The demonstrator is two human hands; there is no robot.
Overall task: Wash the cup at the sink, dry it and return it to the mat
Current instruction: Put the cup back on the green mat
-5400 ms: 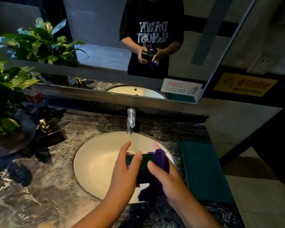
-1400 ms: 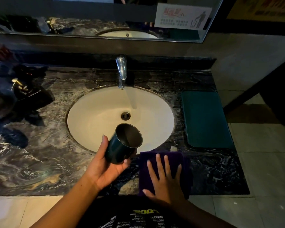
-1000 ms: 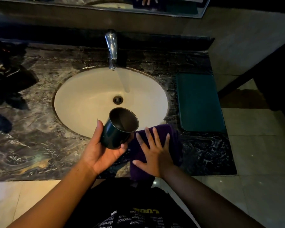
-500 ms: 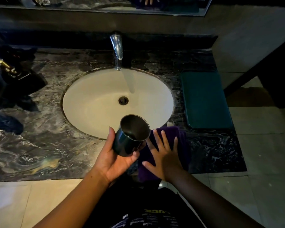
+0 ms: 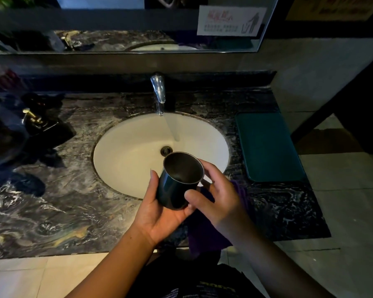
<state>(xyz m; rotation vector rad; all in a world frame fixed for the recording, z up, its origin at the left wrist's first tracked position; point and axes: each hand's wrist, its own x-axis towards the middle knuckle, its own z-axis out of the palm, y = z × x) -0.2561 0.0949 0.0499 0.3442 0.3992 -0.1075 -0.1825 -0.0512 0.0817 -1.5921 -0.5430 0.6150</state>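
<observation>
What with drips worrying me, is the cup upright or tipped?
Tipped: the cup leans, mouth angled toward the sink, gripped by the left hand and the right hand.

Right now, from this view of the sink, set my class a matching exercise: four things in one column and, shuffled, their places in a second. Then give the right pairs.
Things:
1. cup
2. purple cloth
3. teal mat
4. tap

Places:
A. flat on the counter, right of the basin
B. held between the left hand and the right hand
C. at the back of the basin
D. draped over the counter's front edge, below the right hand

Pairs: 1-B, 2-D, 3-A, 4-C
</observation>
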